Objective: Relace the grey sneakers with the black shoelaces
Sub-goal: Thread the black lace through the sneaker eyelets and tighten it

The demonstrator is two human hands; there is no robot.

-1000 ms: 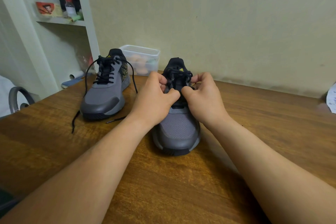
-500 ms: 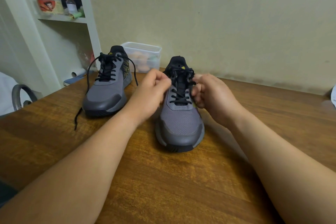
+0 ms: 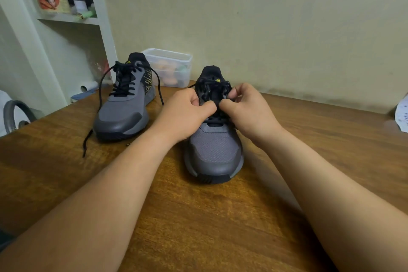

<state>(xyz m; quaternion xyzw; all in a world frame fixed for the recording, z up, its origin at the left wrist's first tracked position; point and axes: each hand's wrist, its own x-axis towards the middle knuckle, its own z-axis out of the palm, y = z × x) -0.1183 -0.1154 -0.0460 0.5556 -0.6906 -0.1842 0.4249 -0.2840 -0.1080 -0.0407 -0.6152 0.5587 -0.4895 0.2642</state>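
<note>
Cannot see the fingertips of the left hand point(image 3: 183, 115) or the right hand point(image 3: 251, 112), buried in the black shoelace point(image 3: 209, 89) over the near sneaker point(image 3: 214, 152); cannot tell which strands are pinched (middle eyelets covered too). Cut off by the right edge: a white paper point(image 3: 402, 115). Blurred inside the plastic tub point(image 3: 167, 53): pale contents.

Two sneakers on table point(image 3: 198, 216), toes toward camera. The right sneaker point(image 3: 215, 152) sits centre and nearer, the left sneaker point(image 3: 123, 112) further back, apart. Over the right one's laces point(image 3: 212, 88) the left hand point(image 3: 183, 115) and right hand point(image 3: 249, 112) meet, each pinching lace. A loose lace end point(image 3: 87, 139) trails onto table left of left sneaker. Behind, between both sneakers, by the wall: container point(image 3: 170, 62). Far left: shelf unit point(image 3: 66, 21). Right edge: paper point(image 3: 401, 115).
</note>
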